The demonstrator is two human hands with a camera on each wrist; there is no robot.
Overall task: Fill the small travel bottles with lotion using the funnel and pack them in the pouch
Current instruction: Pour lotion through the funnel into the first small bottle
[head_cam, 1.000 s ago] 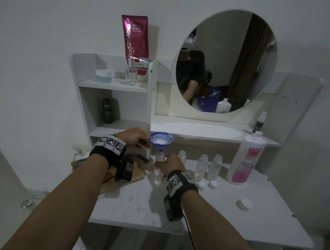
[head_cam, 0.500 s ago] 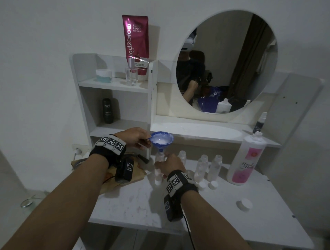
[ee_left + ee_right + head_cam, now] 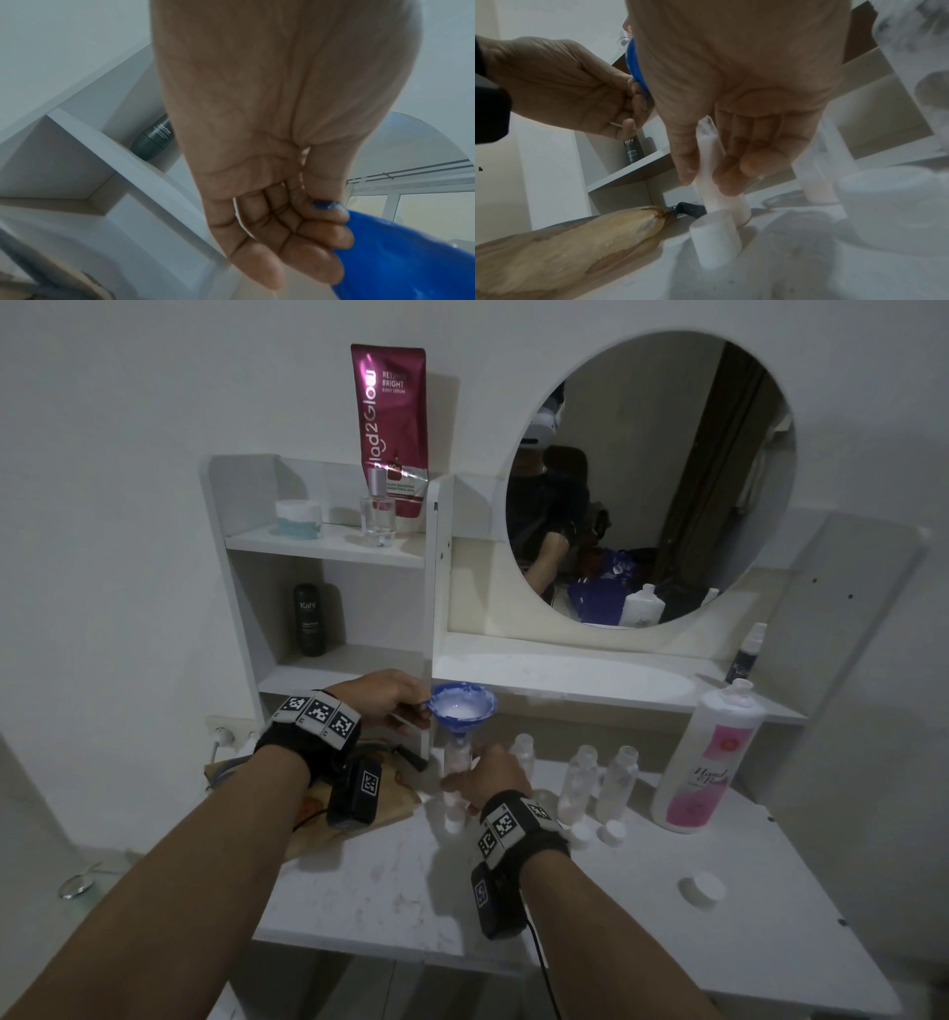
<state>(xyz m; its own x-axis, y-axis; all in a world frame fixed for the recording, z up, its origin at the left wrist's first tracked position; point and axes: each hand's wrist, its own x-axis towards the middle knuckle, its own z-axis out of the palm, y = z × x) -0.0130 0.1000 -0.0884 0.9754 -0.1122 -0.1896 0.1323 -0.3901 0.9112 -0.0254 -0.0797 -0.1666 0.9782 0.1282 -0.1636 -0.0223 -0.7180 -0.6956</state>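
A white vanity table (image 3: 590, 906) with a marbled top stands against the wall, carrying a round mirror (image 3: 652, 474) and, on the left, a white shelf unit (image 3: 328, 546). On the upper shelf sit a magenta body serum tube (image 3: 390, 418), a clear glass bottle (image 3: 378, 516) and a small jar (image 3: 299, 518); a dark Kahf bottle (image 3: 309, 619) stands on the lower shelf.

At the right of the tabletop stands the big white lotion bottle (image 3: 706, 762) with a pink label, its top open. A tan pouch (image 3: 354, 806) lies at the left edge of the table, partly under the left wrist.

The left hand (image 3: 385, 703) pinches the rim tab of the blue funnel (image 3: 463, 708) between thumb and curled fingers (image 3: 321, 229); the bowl holds white lotion. The funnel's spout sits in the neck of a small travel bottle (image 3: 454, 762) that stands upright on the table between the pouch and the other bottles. The right hand (image 3: 493, 778) grips this bottle, thumb on one side and fingers (image 3: 746, 162) on the other; in the right wrist view the bottle (image 3: 718, 178) looks whitish with lotion.

Just to its right stand three more clear travel bottles: one behind the right hand (image 3: 524, 752) and two side by side (image 3: 580, 780) (image 3: 619, 780). Small white caps (image 3: 611, 832) lie in front of them, one (image 3: 714, 239) just before the held bottle, and a wider white cap (image 3: 702, 889) lies apart toward the table's right front.
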